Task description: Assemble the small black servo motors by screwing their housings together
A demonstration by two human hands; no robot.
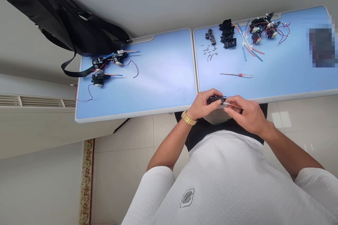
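From across the room, the person is dressed in a white short-sleeved top (pixel 211 179) with a fine dimpled weave and a small grey oval badge (pixel 187 198) on the front. A gold link watch (pixel 189 118) sits just behind the left hand (pixel 203 104), and dark trousers (pixel 198 133) show beyond the top.

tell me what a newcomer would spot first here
The left hand, with a gold wristwatch, holds a small black part at the blue table's near edge, the right hand against it. Wired black assemblies lie at both table ends; a black bag sits far left.
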